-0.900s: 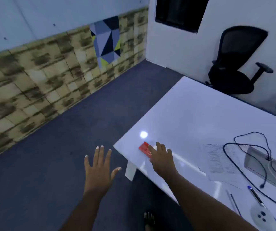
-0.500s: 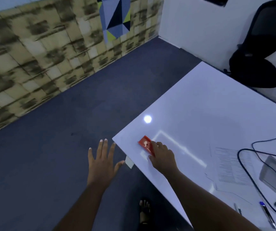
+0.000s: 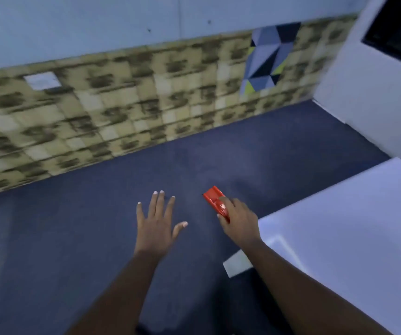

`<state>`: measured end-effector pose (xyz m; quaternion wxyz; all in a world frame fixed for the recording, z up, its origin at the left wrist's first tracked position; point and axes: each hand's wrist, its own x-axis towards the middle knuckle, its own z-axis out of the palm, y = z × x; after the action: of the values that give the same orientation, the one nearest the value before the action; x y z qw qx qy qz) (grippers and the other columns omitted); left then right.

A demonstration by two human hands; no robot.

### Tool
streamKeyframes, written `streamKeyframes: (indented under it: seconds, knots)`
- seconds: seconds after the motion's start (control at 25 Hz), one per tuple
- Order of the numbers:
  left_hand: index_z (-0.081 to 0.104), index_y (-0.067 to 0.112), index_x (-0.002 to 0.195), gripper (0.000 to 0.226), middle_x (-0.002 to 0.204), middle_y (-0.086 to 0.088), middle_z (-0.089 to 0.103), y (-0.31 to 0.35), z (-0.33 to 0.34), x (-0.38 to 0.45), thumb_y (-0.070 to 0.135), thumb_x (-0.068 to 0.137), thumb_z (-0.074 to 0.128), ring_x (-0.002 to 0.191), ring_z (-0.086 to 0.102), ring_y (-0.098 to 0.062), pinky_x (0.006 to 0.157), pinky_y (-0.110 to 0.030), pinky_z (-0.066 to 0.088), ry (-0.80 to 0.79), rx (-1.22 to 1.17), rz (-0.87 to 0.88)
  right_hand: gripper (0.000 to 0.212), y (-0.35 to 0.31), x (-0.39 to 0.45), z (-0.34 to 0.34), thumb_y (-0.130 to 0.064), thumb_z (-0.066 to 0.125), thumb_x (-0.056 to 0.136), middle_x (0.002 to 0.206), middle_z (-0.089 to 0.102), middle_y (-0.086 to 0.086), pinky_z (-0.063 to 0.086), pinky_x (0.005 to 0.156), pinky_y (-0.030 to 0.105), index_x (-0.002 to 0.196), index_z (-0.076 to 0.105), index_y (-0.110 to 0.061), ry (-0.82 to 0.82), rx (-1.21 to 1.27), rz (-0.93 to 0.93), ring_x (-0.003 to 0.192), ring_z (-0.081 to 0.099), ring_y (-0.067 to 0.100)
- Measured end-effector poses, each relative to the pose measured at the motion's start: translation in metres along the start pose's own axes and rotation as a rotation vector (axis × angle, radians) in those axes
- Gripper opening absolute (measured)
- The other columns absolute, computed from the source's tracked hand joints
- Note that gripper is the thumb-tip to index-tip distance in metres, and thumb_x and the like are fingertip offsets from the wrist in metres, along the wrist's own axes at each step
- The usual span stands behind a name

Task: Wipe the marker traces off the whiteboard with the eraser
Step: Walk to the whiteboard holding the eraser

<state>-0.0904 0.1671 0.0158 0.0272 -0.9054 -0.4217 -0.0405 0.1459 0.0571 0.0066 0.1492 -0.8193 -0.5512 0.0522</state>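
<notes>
My right hand (image 3: 239, 220) grips a red eraser (image 3: 215, 199), which sticks out past my fingers over the dark floor, just left of the white table's corner. My left hand (image 3: 157, 220) hovers flat beside it with fingers spread and nothing in it. The pale wall surface (image 3: 97, 27) fills the upper part of the view, above a band of mottled yellow-brown tiles. No whiteboard or marker traces are distinguishable.
The glossy white table (image 3: 354, 228) takes the lower right, with a white leg (image 3: 238, 263) under its corner. Dark blue carpet (image 3: 97, 213) spreads ahead. A geometric patterned panel (image 3: 266, 61) hangs on the tiled band, and a white wall corner (image 3: 363, 97) stands at right.
My right hand has lifted the red eraser off the table corner and carried it left over the floor. My view has swung left and up toward the wall; the papers and cables have left the frame.
</notes>
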Motion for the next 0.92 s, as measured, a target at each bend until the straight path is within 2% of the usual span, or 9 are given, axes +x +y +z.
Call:
streamKeyframes:
  seconds: [0.08,0.28,0.4,0.48,0.6,0.84,0.92]
  knots:
    - [0.054,0.01,0.155,0.085,0.163,-0.022,0.045,-0.067,-0.02,0.007,0.069,0.1,0.029,0.154,0.04,-0.038,0.115,-0.074,0.032,0.054,0.027,-0.065,0.052,-0.067,0.044,-0.005,-0.031,0.08,0.082,0.103,0.064,0.002,0.055,0.061,0.039,0.129,0.06,-0.022,0.044,-0.014,-0.083,0.086,0.065,0.027]
    - [0.052,0.009,0.156,0.087,0.164,-0.023,0.043,-0.262,-0.097,0.011,0.07,0.102,0.023,0.155,0.039,-0.039,0.116,-0.074,0.032,0.195,0.087,-0.245,0.051,-0.258,0.137,-0.015,-0.033,0.073,0.089,0.112,0.064,0.004,0.054,0.071,0.041,0.136,0.059,-0.022,0.173,0.057,-0.24,0.098,0.064,0.03]
    - [0.058,0.008,0.151,0.091,0.159,-0.024,0.049,-0.368,-0.156,0.002,0.073,0.104,0.013,0.151,0.044,-0.041,0.113,-0.074,0.036,0.247,0.151,-0.343,0.055,-0.361,0.182,-0.025,-0.032,0.078,0.083,0.109,0.066,0.005,0.055,0.071,0.042,0.134,0.061,-0.021,0.249,0.084,-0.34,0.096,0.066,0.032]
    - [0.058,0.009,0.151,0.091,0.159,-0.023,0.05,-0.428,-0.194,-0.002,0.073,0.101,0.018,0.151,0.045,-0.041,0.112,-0.074,0.036,0.302,0.184,-0.397,0.056,-0.422,0.211,-0.039,-0.032,0.082,0.078,0.105,0.068,0.006,0.056,0.069,0.043,0.13,0.063,-0.021,0.306,0.091,-0.412,0.09,0.068,0.034]
    - [0.057,0.008,0.151,0.09,0.16,-0.024,0.048,-0.507,-0.247,-0.009,0.072,0.099,0.022,0.152,0.042,-0.041,0.113,-0.075,0.033,0.372,0.246,-0.488,0.057,-0.519,0.255,-0.068,-0.033,0.083,0.077,0.102,0.068,0.005,0.056,0.064,0.04,0.129,0.064,-0.02,0.415,0.068,-0.52,0.084,0.068,0.031]
    - [0.049,0.01,0.158,0.099,0.165,-0.021,0.042,-0.635,-0.332,-0.003,0.075,0.102,-0.001,0.156,0.037,-0.039,0.116,-0.071,0.027,0.536,0.394,-0.616,0.055,-0.691,0.334,-0.11,-0.03,0.082,0.078,0.106,0.068,0.004,0.054,0.06,0.037,0.129,0.064,-0.019,0.591,0.152,-0.752,0.082,0.066,0.027]
    - [0.047,0.01,0.159,0.097,0.166,-0.021,0.041,-0.683,-0.359,0.009,0.074,0.103,0.001,0.157,0.035,-0.038,0.116,-0.07,0.025,0.577,0.449,-0.639,0.054,-0.746,0.367,-0.119,-0.03,0.082,0.078,0.106,0.068,0.005,0.052,0.06,0.037,0.128,0.064,-0.018,0.66,0.176,-0.827,0.081,0.065,0.028]
